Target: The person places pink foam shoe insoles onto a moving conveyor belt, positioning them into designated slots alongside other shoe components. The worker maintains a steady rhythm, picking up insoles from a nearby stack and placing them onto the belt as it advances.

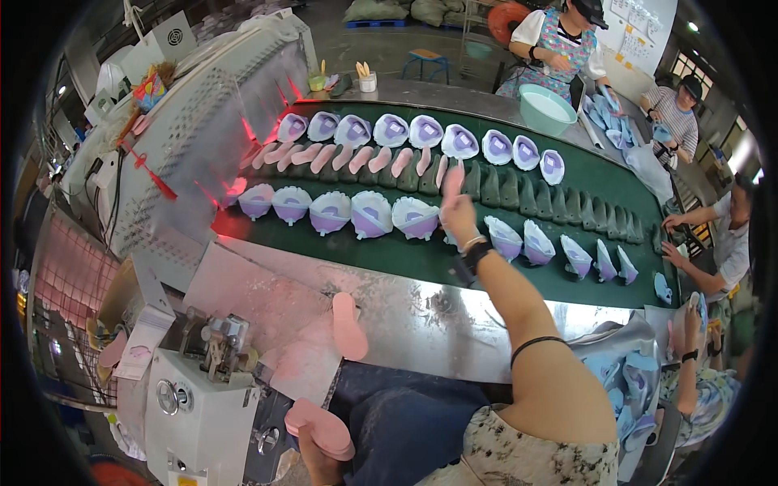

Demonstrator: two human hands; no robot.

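My right hand (459, 217) reaches over the green conveyor belt and grips a pink insole (455, 180), somewhat blurred, above a row of dark green shoe lasts (525, 199). To its left, several lasts in that row carry pink insoles (379, 159). Low in the view, my left hand (316, 462) is closed around a stack of pink insoles (320, 426). Another pink insole (349, 326) lies on the metal edge of the table. Purple and white shoe uppers (371, 215) line the near side of the belt; more uppers (425, 130) line the far side.
At the left, a perforated machine (190, 138) glows red where the belt meets it. A white machine (194, 413) stands near my left arm. Co-workers (559, 49) are at the far side and right end. A pale green basin (547, 109) stands behind the belt; blue uppers (628, 381) are heaped at right.
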